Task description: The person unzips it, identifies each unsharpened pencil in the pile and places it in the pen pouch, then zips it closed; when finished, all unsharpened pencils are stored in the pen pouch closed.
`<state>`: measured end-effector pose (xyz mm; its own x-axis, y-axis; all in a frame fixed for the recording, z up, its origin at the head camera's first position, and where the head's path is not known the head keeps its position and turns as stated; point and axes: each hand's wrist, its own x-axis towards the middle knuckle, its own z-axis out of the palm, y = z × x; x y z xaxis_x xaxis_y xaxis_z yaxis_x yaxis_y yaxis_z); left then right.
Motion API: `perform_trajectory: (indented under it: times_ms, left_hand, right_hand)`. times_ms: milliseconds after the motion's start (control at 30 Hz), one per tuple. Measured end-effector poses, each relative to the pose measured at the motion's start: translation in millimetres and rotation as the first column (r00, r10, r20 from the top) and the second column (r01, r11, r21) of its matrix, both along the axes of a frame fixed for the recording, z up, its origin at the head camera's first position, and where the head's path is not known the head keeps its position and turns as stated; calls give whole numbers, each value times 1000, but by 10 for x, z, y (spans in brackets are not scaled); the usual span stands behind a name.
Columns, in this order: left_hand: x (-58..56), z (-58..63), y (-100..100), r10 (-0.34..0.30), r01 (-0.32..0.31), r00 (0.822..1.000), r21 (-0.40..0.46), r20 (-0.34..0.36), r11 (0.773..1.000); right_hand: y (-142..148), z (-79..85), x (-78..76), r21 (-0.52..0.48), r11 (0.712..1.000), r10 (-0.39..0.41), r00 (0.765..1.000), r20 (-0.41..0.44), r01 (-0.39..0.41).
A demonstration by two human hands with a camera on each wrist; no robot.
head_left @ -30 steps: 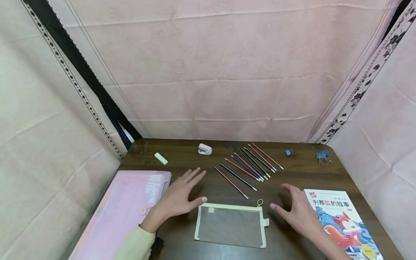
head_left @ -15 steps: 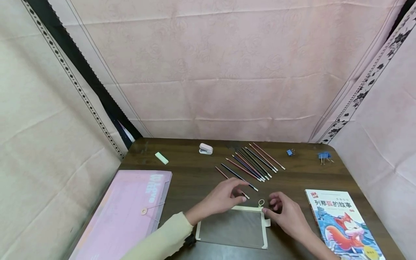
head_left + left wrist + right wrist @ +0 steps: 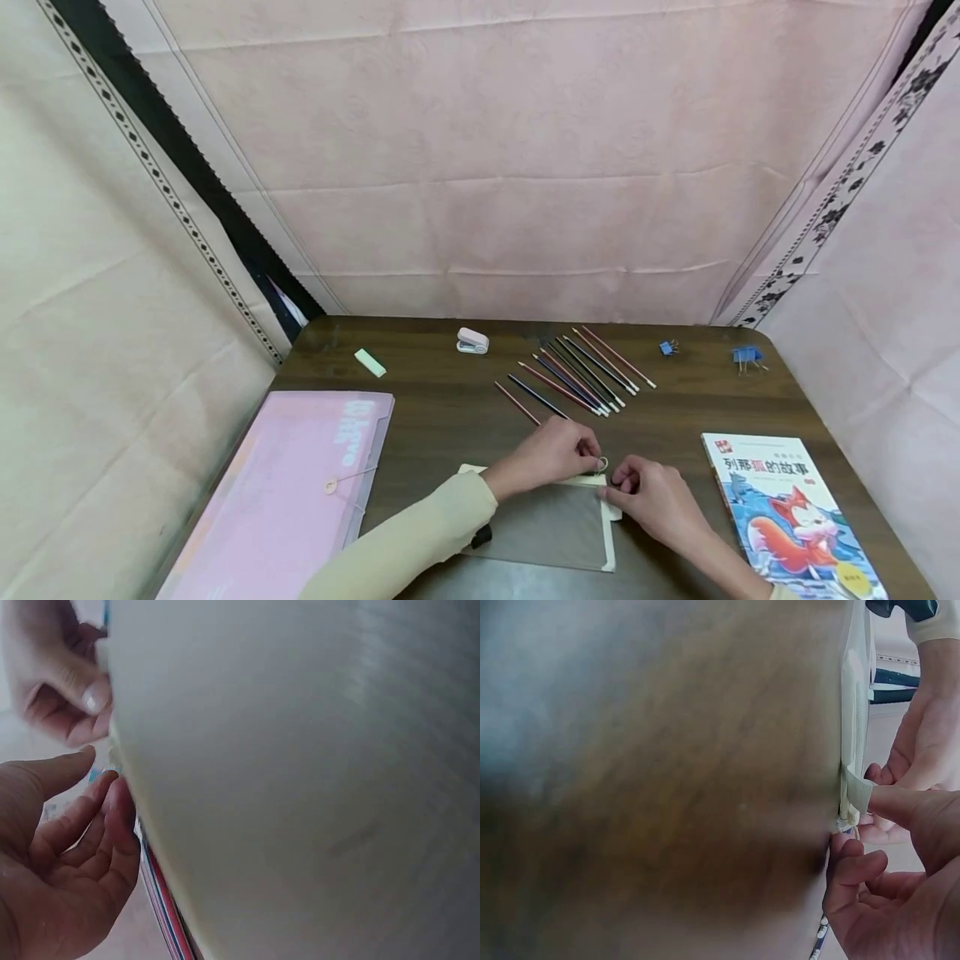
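A grey mesh zip pouch with a cream border lies flat on the dark wooden table. My left hand reaches over its top edge, thumb and fingertips at the zipper pull ring by the top right corner. From the right, my right hand pinches that corner beside the small side tab. In the right wrist view the thumb of my right hand lies at the tab, with curled fingers below. Part of the top edge is hidden under my left hand and sleeve.
Several pencils lie slanted behind the pouch. Left stands a pink document folder; right, a picture book. Along the back are a pale green eraser, a small white stapler and blue binder clips.
My left hand has moved right from the pouch's left corner to the zipper pull ring. My right hand has come in from beside the book and taken hold of the pouch's right corner.
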<state>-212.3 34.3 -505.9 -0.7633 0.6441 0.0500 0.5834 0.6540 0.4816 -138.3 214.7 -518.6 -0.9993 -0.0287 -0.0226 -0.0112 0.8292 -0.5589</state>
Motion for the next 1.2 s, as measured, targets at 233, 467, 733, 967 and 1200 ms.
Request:
perform_trajectory:
  times_ms: [233, 467, 733, 967, 1200]
  left_hand:
    - [50, -55, 123, 8, -16, 995, -73, -99, 997]
    - [65, -26, 153, 37, -40, 997, -40, -75, 998]
    - [175, 154, 58, 102, -110, 991, 91, 84, 990]
    - [259, 418, -132, 127, -142, 985, 121, 119, 983]
    - [329, 726, -350, 156, -164, 982, 69, 108, 984]
  right_hand:
    - [-39, -17, -1, -24, 1000, 9, 1000, 19, -8]
    - [-40, -37, -14, -60, 998, 5, 999, 44, -3]
    - [13, -1, -6, -359, 929, 144, 982, 119, -93]
    - [-71, 100, 18, -541, 829, 204, 977, 61, -139]
    - [-138, 236, 27, -550, 801, 207, 971, -118, -238]
